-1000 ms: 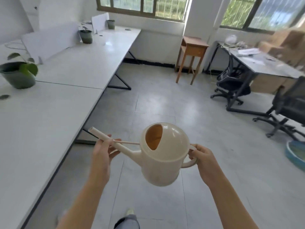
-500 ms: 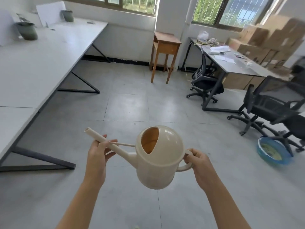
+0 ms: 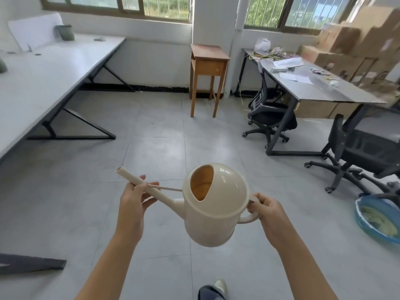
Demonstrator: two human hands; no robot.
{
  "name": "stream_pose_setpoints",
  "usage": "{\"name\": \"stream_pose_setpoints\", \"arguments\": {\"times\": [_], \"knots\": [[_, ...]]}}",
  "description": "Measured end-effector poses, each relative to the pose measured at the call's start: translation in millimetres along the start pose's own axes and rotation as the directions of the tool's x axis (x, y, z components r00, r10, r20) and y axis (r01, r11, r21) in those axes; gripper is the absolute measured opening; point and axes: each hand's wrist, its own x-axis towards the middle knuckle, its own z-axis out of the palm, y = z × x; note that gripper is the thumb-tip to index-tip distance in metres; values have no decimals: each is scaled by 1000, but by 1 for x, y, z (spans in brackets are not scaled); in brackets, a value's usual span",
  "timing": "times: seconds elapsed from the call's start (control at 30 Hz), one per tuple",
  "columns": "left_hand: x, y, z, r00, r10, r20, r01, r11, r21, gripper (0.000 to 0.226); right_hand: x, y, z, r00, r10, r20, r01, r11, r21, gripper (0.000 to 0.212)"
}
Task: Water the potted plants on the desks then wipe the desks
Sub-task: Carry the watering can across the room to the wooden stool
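I hold a cream plastic watering can point(image 3: 213, 211) in front of me over the grey tile floor. My right hand point(image 3: 267, 211) grips its handle on the right side. My left hand point(image 3: 133, 202) pinches the long spout, which points up and to the left. The can's top opening faces me. A long white desk point(image 3: 41, 68) runs along the left, with a grey-green pot point(image 3: 65, 32) at its far end beside a white divider panel point(image 3: 34, 31). No plant leaves show in that pot from here.
A small wooden side table point(image 3: 208, 70) stands against the far wall. A grey desk point(image 3: 313, 83) with papers, two black office chairs point(image 3: 270, 115) and stacked cardboard boxes point(image 3: 357, 46) fill the right side. A blue basin point(image 3: 377, 219) sits on the floor at the right.
My view has swung right, away from the white desk; the nearby leafy pot has left the frame. The watering can and both hands keep the same grip and pose.
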Motion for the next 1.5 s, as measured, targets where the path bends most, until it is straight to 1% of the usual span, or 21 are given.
{"name": "stream_pose_setpoints", "arguments": {"times": [0.07,0.13,0.3,0.37,0.47,0.57,0.63,0.8,0.93,1.03,1.1,1.23,1.37,1.5], "knots": [[23,-9,33,999,-12,-36,12,1000,-5,29,39,-8,-26,999,-2,42,2,1000,-4,14],[45,-14,65,997,-24,-70,23,1000,-19,32,75,-17,-49,998,9,68,-9,1000,-10,10],[96,-20,130,992,-21,-121,19,1000,-20,23,158,-37,-96,993,44,108,-43,999,-15,10],[117,-25,149,989,-24,-149,21,1000,-22,22,189,-40,-107,991,59,121,-58,998,-14,7],[157,-36,172,981,-35,-193,33,999,-14,23,241,-41,-119,987,77,139,-75,997,-21,10],[208,-49,193,975,-50,-216,48,999,-16,24,302,-40,-126,983,83,166,-76,996,-47,10],[249,-54,207,973,-59,-224,53,998,-29,25,346,-43,-128,983,86,165,-75,995,-70,6],[356,-50,253,974,-75,-212,63,996,-62,32,455,-73,-136,978,95,187,-57,978,-200,13],[439,-37,300,982,-71,-174,60,996,-66,26,544,-101,-149,989,68,132,-30,963,-269,11],[490,-30,333,983,-93,-159,83,994,-70,23,597,-116,-158,996,62,64,-44,966,-257,10],[524,-30,352,986,-94,-140,85,994,-64,23,633,-123,-166,998,40,41,-27,964,-264,9],[597,-31,391,990,-86,-115,82,996,-38,22,714,-141,-181,998,24,55,-9,967,-254,7],[676,-31,436,991,-71,-115,65,996,-53,23,808,-159,-196,999,1,51,12,970,-241,13],[752,-20,473,986,-52,-161,44,998,-51,25,902,-182,-200,992,6,123,25,968,-250,10]]}}
